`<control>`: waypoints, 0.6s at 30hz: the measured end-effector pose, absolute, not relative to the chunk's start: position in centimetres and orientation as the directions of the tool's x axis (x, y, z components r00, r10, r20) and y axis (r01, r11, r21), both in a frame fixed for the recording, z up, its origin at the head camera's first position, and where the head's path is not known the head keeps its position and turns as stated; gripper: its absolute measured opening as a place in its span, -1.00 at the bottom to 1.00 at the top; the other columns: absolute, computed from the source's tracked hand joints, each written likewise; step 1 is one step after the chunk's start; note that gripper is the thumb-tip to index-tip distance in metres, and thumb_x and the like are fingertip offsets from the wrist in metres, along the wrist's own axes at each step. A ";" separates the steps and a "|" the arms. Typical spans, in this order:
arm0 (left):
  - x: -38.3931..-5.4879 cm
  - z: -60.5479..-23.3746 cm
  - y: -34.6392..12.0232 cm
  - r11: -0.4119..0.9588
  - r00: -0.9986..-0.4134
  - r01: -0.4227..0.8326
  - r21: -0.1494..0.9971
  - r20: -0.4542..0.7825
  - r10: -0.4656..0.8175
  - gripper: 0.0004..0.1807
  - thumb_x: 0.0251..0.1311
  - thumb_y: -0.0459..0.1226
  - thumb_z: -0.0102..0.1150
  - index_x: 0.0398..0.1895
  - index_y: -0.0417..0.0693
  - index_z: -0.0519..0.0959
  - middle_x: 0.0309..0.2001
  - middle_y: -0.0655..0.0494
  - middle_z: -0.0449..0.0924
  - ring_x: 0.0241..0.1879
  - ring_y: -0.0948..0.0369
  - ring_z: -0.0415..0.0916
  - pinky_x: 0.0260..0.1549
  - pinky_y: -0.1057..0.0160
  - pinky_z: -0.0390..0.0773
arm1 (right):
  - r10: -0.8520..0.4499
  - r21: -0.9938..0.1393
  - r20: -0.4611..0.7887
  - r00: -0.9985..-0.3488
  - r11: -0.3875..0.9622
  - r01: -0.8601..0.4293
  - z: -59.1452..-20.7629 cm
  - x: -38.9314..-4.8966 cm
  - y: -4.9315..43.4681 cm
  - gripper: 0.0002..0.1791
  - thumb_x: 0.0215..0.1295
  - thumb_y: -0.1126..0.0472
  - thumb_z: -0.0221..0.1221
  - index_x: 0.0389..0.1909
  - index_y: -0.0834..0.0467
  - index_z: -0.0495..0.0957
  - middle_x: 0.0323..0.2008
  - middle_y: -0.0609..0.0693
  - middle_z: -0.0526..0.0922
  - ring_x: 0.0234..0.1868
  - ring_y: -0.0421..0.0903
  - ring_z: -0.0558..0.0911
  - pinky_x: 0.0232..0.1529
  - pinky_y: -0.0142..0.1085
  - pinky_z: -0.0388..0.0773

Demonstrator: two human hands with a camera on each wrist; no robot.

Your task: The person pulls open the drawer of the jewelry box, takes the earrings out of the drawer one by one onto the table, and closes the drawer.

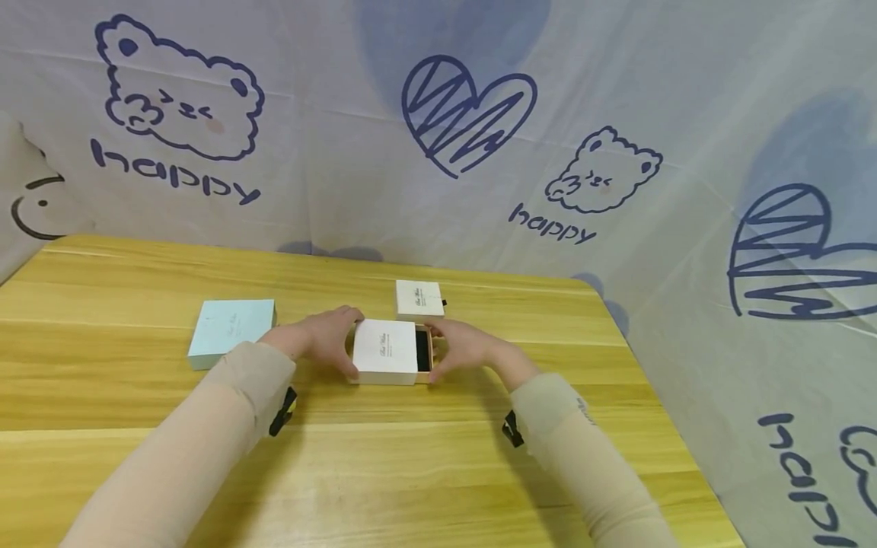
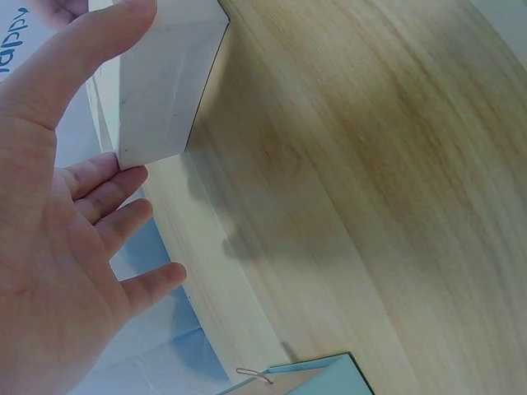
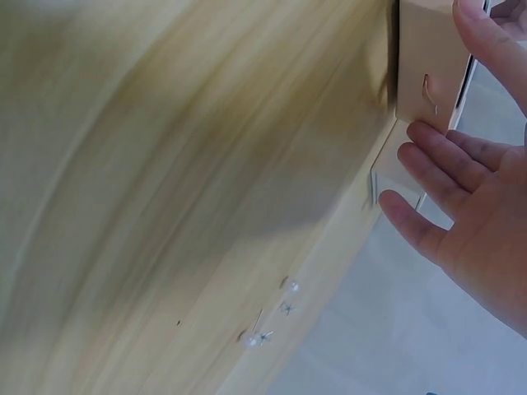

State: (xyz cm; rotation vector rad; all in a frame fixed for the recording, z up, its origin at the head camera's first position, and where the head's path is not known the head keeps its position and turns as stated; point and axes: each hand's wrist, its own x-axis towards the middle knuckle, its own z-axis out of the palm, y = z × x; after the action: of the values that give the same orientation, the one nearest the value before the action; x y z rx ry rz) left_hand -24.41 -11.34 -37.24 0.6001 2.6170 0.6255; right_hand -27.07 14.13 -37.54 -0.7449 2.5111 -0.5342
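A white drawer-style gift box with printed lettering sits between the hands on the table. Its inner drawer, brown-edged with a black inside, sticks partly out of the sleeve on the right. My left hand grips the sleeve's left end with thumb and fingertips, the other fingers spread. At the opposite end, my right hand holds the drawer between thumb near the front and fingers behind. A thin cord loop hangs on the drawer's end face in the right wrist view.
Behind the gift box stands a smaller white box with a dark tab. A light-blue box lies to the left. Small shiny earring-like pieces lie on the wooden table. A printed cloth hangs behind.
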 end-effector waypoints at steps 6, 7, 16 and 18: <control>-24.5 -37.2 -11.4 0.807 -0.834 0.314 0.501 -0.261 0.487 0.02 -0.17 -0.10 0.46 0.31 -0.36 0.13 0.27 -0.25 0.24 0.23 -0.12 0.28 0.25 -0.06 0.30 | -0.583 -0.484 -0.329 -0.743 0.780 -0.397 -37.5 -27.0 13.6 0.13 -0.13 0.12 0.46 0.44 0.17 0.00 0.38 0.14 0.21 0.36 0.09 0.28 0.39 -0.10 0.18; -24.5 -37.3 -11.4 0.807 -0.833 0.314 0.500 -0.262 0.487 0.02 -0.17 -0.10 0.46 0.31 -0.36 0.13 0.27 -0.25 0.24 0.23 -0.12 0.28 0.25 -0.06 0.30 | -0.580 -0.486 -0.333 -0.743 0.781 -0.392 -37.5 -27.0 13.5 0.13 -0.12 0.12 0.46 0.44 0.18 -0.01 0.38 0.14 0.21 0.36 0.08 0.27 0.39 -0.10 0.18; -24.6 -37.4 -11.5 0.809 -0.834 0.317 0.496 -0.262 0.487 0.01 -0.17 -0.09 0.46 0.31 -0.35 0.14 0.27 -0.26 0.24 0.23 -0.12 0.28 0.25 -0.07 0.30 | -0.597 -0.467 -0.340 -0.727 0.778 -0.420 -37.6 -26.8 12.2 0.03 -0.06 0.14 0.43 0.40 0.21 0.05 0.31 0.15 0.31 0.32 0.04 0.32 0.36 -0.17 0.24; -24.6 -37.3 -11.5 0.809 -0.833 0.314 0.497 -0.264 0.486 0.01 -0.16 -0.09 0.45 0.31 -0.35 0.14 0.27 -0.26 0.24 0.23 -0.12 0.28 0.25 -0.07 0.30 | -0.616 -0.471 -0.336 -0.713 0.765 -0.439 -37.5 -26.7 11.8 0.00 -0.04 0.17 0.42 0.39 0.23 0.06 0.29 0.16 0.33 0.31 0.03 0.34 0.35 -0.17 0.26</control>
State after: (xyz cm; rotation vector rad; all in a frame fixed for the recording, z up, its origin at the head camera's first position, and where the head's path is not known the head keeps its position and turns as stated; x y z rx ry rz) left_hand -24.58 -11.53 -37.31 0.6026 2.6133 0.6238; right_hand -26.69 11.76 -37.48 -0.7934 2.4788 -0.4961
